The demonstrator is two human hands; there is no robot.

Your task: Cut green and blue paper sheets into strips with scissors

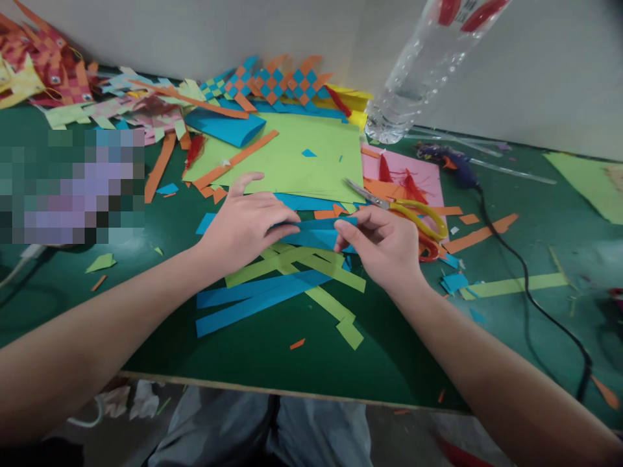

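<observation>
Between my two hands a blue paper strip (316, 225) is stretched sideways, just above the green table. My left hand (250, 224) pinches its left end between thumb and fingers, with one finger raised. At the other end, my right hand (382, 237) grips the strip between thumb and forefinger. More blue strips (253, 298) and light green strips (335, 295) lie crossed beneath and in front of the hands. Touching or just behind my right hand are scissors (418, 217) with yellow and orange handles; whether they touch is unclear.
Light green sheets (311, 152) lie behind the hands. Woven paper fish (277, 84) line the wall. A water bottle (413, 71) stands back right, near a glue gun (452, 165) with a black cord. A blurred-out device (82, 194) lies left. Scraps are scattered around.
</observation>
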